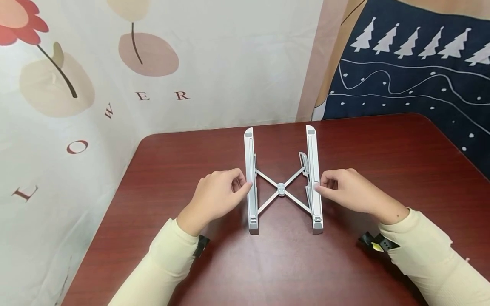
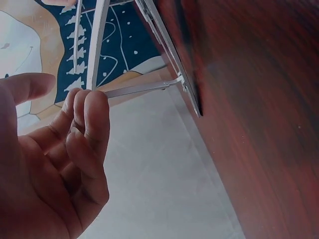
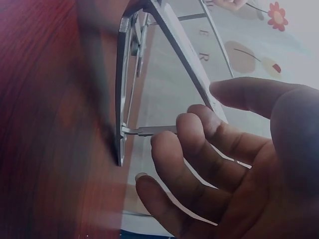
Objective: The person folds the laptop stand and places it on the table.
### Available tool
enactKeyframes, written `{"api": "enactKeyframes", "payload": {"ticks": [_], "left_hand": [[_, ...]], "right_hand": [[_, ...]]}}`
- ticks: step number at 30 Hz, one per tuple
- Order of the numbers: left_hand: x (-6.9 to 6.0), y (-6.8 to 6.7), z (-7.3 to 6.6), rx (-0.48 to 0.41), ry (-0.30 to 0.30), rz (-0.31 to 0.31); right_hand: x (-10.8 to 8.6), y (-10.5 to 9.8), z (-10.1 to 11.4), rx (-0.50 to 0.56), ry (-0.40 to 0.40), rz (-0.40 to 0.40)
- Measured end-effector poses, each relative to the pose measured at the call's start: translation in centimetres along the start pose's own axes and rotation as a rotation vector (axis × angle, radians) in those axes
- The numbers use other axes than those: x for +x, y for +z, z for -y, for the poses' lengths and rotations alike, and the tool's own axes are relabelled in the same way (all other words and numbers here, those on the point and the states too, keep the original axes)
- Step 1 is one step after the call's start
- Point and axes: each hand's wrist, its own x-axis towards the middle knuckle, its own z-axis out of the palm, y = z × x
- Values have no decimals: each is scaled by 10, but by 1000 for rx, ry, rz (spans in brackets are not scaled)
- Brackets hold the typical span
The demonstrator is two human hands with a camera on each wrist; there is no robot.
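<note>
A silver folding laptop stand (image 1: 251, 199) stands unfolded on the table, its two side rails joined by crossed bars at a round hub (image 1: 281, 189). My left hand (image 1: 218, 193) is at the left rail, fingers loosely bent. In the left wrist view its fingertips (image 2: 94, 107) meet the rail, while the thumb (image 2: 37, 85) stays apart from it. At the opposite rail, my right hand (image 1: 352, 191) pinches the edge between thumb (image 3: 244, 93) and forefinger. The other right fingers are loosely curled below. Parts of the rails are hidden behind the fingers.
The stand is on a reddish-brown wooden table (image 1: 268, 267). Behind it hang a pale cloth (image 1: 237, 63) with flowers and letters and a dark blue cloth (image 1: 405, 80) with white trees. A black band (image 1: 377, 242) is at the right wrist.
</note>
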Motion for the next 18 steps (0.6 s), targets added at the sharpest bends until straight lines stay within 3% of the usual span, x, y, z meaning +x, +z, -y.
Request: {"api": "enactKeyframes", "payload": {"ticks": [18], "left_hand": [[1,5,-1,16,33,55]], "right_hand": [[2,4,-2,27,-30,20]]}}
